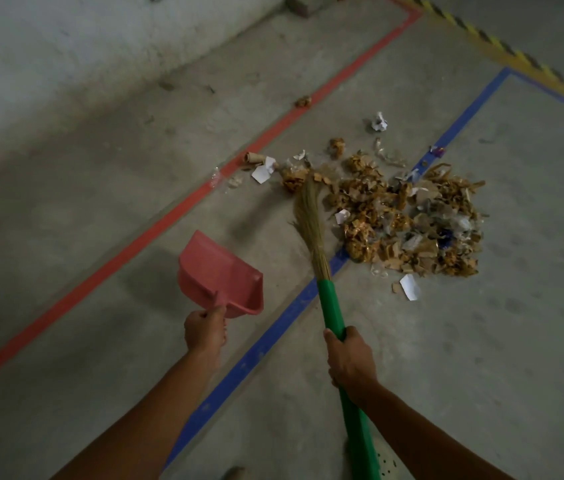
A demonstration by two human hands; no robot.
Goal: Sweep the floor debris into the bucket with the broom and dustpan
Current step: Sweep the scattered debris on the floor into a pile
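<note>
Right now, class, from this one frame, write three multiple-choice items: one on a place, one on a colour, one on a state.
1. The pink dustpan is: A left of the broom; B right of it; C beyond its tip.
2. The broom's handle is: A red; B blue; C green.
3. The dustpan is: A full; B half full; C empty.
Key: 1 A, the left hand holds it left of the broom. 2 C, green shows around the right hand. 3 C, its inside is bare pink.
</note>
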